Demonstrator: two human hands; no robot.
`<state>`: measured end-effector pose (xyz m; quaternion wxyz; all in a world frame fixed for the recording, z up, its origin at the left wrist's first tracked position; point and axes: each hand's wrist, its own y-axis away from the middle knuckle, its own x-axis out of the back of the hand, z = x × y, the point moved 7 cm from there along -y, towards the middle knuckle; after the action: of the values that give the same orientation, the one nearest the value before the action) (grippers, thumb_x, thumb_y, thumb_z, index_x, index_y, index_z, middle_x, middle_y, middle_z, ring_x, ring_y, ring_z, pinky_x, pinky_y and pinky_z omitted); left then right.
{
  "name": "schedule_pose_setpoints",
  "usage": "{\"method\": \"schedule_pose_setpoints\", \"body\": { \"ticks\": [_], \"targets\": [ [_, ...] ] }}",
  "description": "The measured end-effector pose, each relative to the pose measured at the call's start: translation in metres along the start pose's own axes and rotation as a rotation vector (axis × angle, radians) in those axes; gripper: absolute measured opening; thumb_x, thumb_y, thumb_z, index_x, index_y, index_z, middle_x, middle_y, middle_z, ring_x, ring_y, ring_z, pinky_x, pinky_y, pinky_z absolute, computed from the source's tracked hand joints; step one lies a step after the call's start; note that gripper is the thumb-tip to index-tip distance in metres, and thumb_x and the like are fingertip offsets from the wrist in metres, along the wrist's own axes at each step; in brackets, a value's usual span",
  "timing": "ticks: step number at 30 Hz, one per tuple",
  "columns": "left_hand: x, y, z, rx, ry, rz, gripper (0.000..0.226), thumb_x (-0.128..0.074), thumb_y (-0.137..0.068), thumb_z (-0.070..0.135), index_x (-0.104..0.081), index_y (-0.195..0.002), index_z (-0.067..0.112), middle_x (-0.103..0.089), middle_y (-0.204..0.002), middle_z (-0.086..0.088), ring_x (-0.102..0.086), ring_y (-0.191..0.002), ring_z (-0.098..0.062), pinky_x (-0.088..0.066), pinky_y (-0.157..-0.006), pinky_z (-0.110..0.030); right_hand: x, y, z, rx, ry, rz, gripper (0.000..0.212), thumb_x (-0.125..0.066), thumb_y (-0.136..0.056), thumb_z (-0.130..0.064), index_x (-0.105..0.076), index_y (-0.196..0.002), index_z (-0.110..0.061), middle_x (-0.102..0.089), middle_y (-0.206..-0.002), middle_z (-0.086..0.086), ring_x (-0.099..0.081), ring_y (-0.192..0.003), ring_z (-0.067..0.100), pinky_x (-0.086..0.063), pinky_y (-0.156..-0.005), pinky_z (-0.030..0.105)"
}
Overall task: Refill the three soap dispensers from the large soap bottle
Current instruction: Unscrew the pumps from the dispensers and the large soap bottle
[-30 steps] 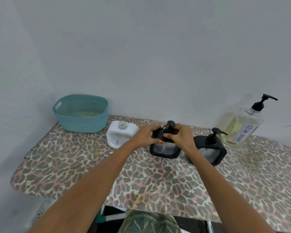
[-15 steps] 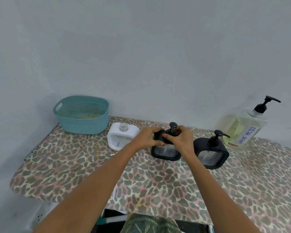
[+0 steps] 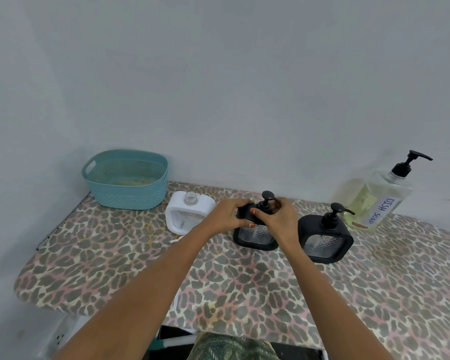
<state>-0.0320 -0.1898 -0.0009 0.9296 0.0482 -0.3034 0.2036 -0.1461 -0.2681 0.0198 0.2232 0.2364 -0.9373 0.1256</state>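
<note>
Leopard-print tabletop (image 3: 114, 255) holds the middle black dispenser (image 3: 256, 237), its shoulder clasped by the left grip (image 3: 226, 214) while the right grip (image 3: 279, 216) pinches the pump (image 3: 267, 195), which is best unscrewed level with the base planted, the big soap bottle (image 3: 377, 201) well apart at right.

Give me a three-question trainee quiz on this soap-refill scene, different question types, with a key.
1. Fill in: the label on the large soap bottle reads "DISH ____".
2. True or false: the white dispenser has no pump on its neck.
3. The left hand and right hand hold: A teal basket, B middle black dispenser, C white dispenser.
Key: 1 SOAP; 2 true; 3 B.
</note>
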Motion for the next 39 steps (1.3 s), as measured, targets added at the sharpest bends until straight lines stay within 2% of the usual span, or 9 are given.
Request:
{"method": "schedule_pose_setpoints", "body": {
  "ticks": [4,7,12,15,20,25,29,35,39],
  "targets": [
    [0.001,0.000,-0.001,0.001,-0.008,0.001,0.063,-0.077,-0.072,0.017,-0.052,-0.129,0.014,-0.059,-0.127,-0.004,-0.053,-0.119,-0.017,-0.040,-0.104,-0.032,0.001,0.000,0.004,0.003,-0.063,-0.038,0.039,-0.072,-0.074,-0.009,-0.059,-0.110,-0.005,-0.066,-0.103,0.010,-0.062,-0.097,0.023,-0.050,-0.086,0.033],
    [0.004,0.002,-0.002,0.004,-0.011,0.014,0.062,-0.077,-0.072,0.017,-0.052,-0.129,0.014,-0.059,-0.127,-0.004,-0.052,-0.119,-0.017,-0.040,-0.104,-0.033,-0.005,0.002,0.001,0.013,-0.076,-0.100,0.048,-0.065,-0.076,-0.006,-0.052,-0.122,-0.011,-0.063,-0.113,0.008,-0.058,-0.107,0.023,-0.048,-0.092,0.038],
    [0.000,0.002,-0.002,0.005,0.023,-0.002,0.059,-0.076,-0.072,0.015,-0.054,-0.127,0.016,-0.061,-0.123,-0.001,-0.054,-0.115,-0.014,-0.041,-0.098,-0.026,-0.003,0.003,-0.002,0.050,0.126,0.044,0.058,-0.077,-0.070,-0.032,-0.049,-0.114,-0.008,-0.050,-0.107,0.004,-0.051,-0.103,0.022,-0.041,-0.083,0.031],
    [-0.001,0.000,-0.003,0.009,0.014,0.001,0.061,-0.077,-0.071,0.018,-0.053,-0.128,0.016,-0.060,-0.125,-0.002,-0.053,-0.117,-0.016,-0.041,-0.103,-0.032,0.000,0.004,-0.001,0.031,0.057,0.037,0.043,-0.074,-0.074,-0.022,-0.051,-0.107,-0.005,-0.056,-0.097,0.005,-0.055,-0.091,0.022,-0.040,-0.074,0.028],
    [-0.001,0.001,-0.004,0.007,0.023,0.009,0.061,-0.077,-0.072,0.017,-0.053,-0.128,0.015,-0.060,-0.125,-0.003,-0.053,-0.117,-0.016,-0.041,-0.103,-0.032,-0.002,0.007,0.000,0.039,-0.035,-0.089,0.050,-0.064,-0.077,-0.006,-0.045,-0.122,-0.010,-0.059,-0.118,0.009,-0.054,-0.099,0.018,-0.043,-0.082,0.028],
    [-0.001,0.001,-0.004,0.017,0.018,0.006,0.063,-0.077,-0.071,0.018,-0.052,-0.129,0.015,-0.058,-0.128,-0.004,-0.052,-0.119,-0.017,-0.040,-0.104,-0.034,0.001,0.008,-0.001,0.088,0.009,-0.044,0.057,-0.074,-0.074,-0.018,-0.046,-0.123,-0.007,-0.053,-0.113,0.005,-0.052,-0.098,0.017,-0.042,-0.083,0.028],
    [-0.001,0.001,-0.003,0.016,0.019,0.010,0.064,-0.077,-0.071,0.019,-0.051,-0.130,0.014,-0.057,-0.130,-0.004,-0.051,-0.121,-0.018,-0.040,-0.105,-0.036,0.005,0.009,0.000,0.052,-0.028,0.000,0.040,-0.074,-0.075,-0.018,-0.054,-0.107,-0.005,-0.060,-0.098,0.007,-0.055,-0.088,0.018,-0.044,-0.079,0.026],
    [-0.001,0.002,-0.003,0.015,0.017,0.011,0.062,-0.077,-0.072,0.018,-0.052,-0.129,0.015,-0.059,-0.127,-0.003,-0.052,-0.119,-0.018,-0.039,-0.105,-0.035,-0.002,0.007,0.001,0.028,-0.034,-0.120,0.045,-0.062,-0.078,-0.007,-0.052,-0.121,-0.013,-0.063,-0.113,0.008,-0.058,-0.098,0.020,-0.048,-0.085,0.033],
    [-0.001,0.001,-0.003,0.008,0.032,0.010,0.059,-0.076,-0.072,0.016,-0.054,-0.126,0.015,-0.061,-0.123,-0.003,-0.054,-0.116,-0.017,-0.040,-0.101,-0.029,-0.004,0.005,0.000,0.081,0.135,-0.019,0.057,-0.074,-0.072,-0.025,-0.049,-0.120,-0.009,-0.053,-0.115,0.007,-0.052,-0.104,0.023,-0.041,-0.084,0.030]
  ]
}}
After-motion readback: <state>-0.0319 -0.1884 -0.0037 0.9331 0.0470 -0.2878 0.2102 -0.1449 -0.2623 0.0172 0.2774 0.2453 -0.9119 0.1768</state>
